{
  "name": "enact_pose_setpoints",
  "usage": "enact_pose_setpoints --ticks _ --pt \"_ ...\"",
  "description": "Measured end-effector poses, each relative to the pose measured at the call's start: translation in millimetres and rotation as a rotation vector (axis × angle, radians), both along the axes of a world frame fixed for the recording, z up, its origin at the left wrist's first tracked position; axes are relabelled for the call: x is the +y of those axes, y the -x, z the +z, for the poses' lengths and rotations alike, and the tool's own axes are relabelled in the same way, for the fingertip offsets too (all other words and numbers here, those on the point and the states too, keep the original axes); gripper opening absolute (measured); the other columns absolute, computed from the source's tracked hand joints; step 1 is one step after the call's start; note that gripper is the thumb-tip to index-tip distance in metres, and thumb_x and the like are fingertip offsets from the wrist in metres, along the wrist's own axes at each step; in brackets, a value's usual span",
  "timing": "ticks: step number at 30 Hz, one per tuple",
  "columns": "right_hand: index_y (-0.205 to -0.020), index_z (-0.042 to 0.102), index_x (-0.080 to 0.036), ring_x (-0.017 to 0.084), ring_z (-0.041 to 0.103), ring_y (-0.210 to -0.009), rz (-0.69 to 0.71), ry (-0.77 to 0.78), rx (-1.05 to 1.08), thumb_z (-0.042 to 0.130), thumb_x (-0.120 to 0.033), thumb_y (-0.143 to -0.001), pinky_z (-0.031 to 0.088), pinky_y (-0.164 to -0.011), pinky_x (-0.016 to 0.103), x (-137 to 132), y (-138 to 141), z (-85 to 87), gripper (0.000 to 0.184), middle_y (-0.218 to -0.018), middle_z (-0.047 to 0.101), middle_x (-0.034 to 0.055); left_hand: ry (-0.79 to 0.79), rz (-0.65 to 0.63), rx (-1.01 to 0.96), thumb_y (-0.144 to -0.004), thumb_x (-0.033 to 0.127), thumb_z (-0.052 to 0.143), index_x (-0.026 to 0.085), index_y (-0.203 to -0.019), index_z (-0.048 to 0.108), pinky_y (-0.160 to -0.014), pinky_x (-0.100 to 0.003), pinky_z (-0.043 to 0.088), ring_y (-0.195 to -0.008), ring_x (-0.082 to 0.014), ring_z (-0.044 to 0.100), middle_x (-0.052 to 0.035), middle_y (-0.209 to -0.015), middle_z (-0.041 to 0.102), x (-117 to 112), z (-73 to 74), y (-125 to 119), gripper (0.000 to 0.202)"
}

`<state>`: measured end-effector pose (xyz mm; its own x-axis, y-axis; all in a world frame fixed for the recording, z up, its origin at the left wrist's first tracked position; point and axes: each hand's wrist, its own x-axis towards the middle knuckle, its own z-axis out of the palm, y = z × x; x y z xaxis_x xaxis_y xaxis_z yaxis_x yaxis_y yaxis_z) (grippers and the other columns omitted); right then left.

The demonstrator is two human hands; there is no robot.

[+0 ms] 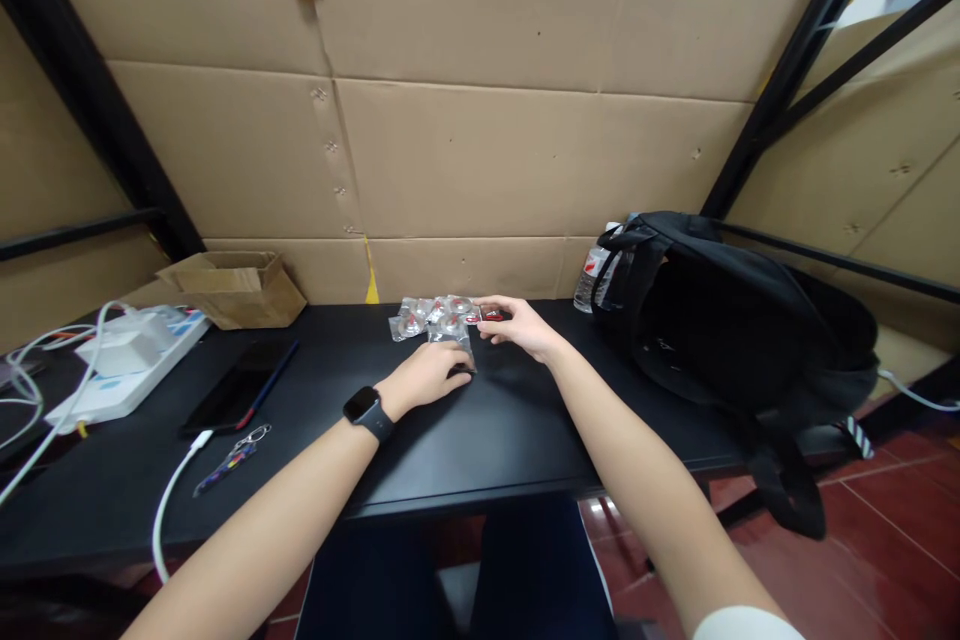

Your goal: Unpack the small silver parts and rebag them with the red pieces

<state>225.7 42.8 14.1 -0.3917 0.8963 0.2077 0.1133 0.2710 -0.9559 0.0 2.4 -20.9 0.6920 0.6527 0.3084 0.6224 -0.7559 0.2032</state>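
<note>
A small heap of clear plastic packets (431, 316) with red and white parts inside lies near the back of the black table (487, 430). My left hand (429, 375), with a black watch on its wrist, rests curled on the table just in front of the heap, its fingers touching one packet. My right hand (517, 325) reaches to the right side of the heap and pinches a small red-marked packet between thumb and fingers.
A black backpack (720, 320) with a water bottle (596, 275) beside it fills the right of the table. On the left lie a white power strip with chargers (124, 360), a dark phone (236, 385), a keyring (232, 455) and an open cardboard box (236, 288). Cardboard walls stand behind.
</note>
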Motion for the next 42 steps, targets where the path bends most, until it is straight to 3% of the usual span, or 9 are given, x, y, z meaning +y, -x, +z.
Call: enact_pose_setpoints --ticks 5,10,14,18,23,30,35,42 --pt "-0.122 0.071 -0.022 0.011 0.063 -0.069 0.019 -0.191 -0.216 0.078 -0.025 -0.076 0.052 -0.062 0.022 4.8 -7.2 -1.6 0.047 -0.107 0.072 0.0053 0.124 -0.006 0.033 -0.101 0.044 0.049 0.033 -0.128 0.064 -0.103 -0.039 0.045 -0.124 -0.0262 0.058 -0.0048 -0.132 0.063 -1.7 3.8 10.2 0.033" --pt "-0.117 0.075 -0.021 0.015 0.065 -0.078 -0.032 -0.44 -0.586 0.078 -0.017 -0.065 0.049 -0.073 0.024 3.1 -12.9 0.5 0.052 -0.1 0.074 0.0034 0.259 -0.088 -0.042 -0.101 0.047 0.046 0.026 -0.128 0.06 -0.097 -0.033 0.049 -0.108 -0.0224 0.067 -0.0053 -0.122 0.07 -1.9 14.7 17.1 0.037" --pt "-0.111 0.075 -0.021 0.016 0.065 -0.077 0.012 -0.426 -0.712 0.081 -0.024 -0.064 0.047 -0.073 0.024 -3.3 -14.5 8.3 0.047 -0.095 0.074 0.002 0.285 -0.156 0.048 -0.1 0.049 0.047 0.031 -0.126 0.068 -0.111 -0.034 0.04 -0.132 -0.0249 0.056 -0.0042 -0.14 0.063 0.2 17.3 22.2 0.037" --pt "-0.101 0.076 -0.021 0.016 0.066 -0.075 0.138 -0.376 -0.763 0.083 -0.029 -0.063 0.047 -0.073 0.023 -7.5 -16.1 15.0 0.039 -0.087 0.074 0.0 0.275 -0.095 0.16 -0.098 0.05 0.051 0.038 -0.137 0.062 -0.119 -0.046 0.031 -0.145 -0.0306 0.04 -0.0051 -0.157 0.045 1.3 12.6 23.3 0.042" --pt "-0.09 0.076 -0.021 0.016 0.067 -0.074 0.221 -0.341 -0.828 0.085 -0.038 -0.062 0.046 -0.068 0.023 -7.5 -15.5 12.9 0.034 -0.084 0.075 0.0002 0.236 -0.003 0.186 -0.094 0.053 0.058 0.04 -0.143 0.056 -0.115 -0.054 0.034 -0.144 -0.0358 0.041 -0.0057 -0.157 0.045 -2.0 11.6 20.6 0.051" --pt "-0.082 0.076 -0.018 0.016 0.065 -0.067 0.213 -0.338 -0.943 0.085 -0.041 -0.063 0.044 -0.063 0.022 -6.3 -11.9 6.0 0.031 -0.072 0.071 0.0005 0.277 -0.063 0.2 -0.094 0.046 0.06 0.038 -0.136 0.063 -0.118 -0.043 0.034 -0.144 -0.0305 0.043 -0.0049 -0.158 0.043 -8.3 23.9 20.1 0.042" --pt "-0.083 0.078 -0.017 0.015 0.061 -0.068 0.197 -0.443 -0.869 0.087 -0.044 -0.064 0.041 -0.062 0.022 -4.5 -3.2 0.6 0.034 -0.074 0.069 0.001 0.293 -0.069 0.201 -0.091 0.041 0.065 0.043 -0.135 0.062 -0.118 -0.05 0.032 -0.145 -0.0343 0.041 -0.0026 -0.16 0.04 -7.9 22.8 20.1 0.045" --pt "-0.092 0.077 -0.018 0.013 0.063 -0.067 0.249 -0.346 -0.719 0.087 -0.024 -0.066 0.044 -0.064 0.021 -1.6 0.8 -8.4 0.029 -0.074 0.068 -0.0017 0.309 -0.082 0.161 -0.087 0.04 0.069 0.045 -0.134 0.063 -0.116 -0.051 0.034 -0.141 -0.0352 0.045 0.0002 -0.161 0.039 -5.7 18.3 22.8 0.047"
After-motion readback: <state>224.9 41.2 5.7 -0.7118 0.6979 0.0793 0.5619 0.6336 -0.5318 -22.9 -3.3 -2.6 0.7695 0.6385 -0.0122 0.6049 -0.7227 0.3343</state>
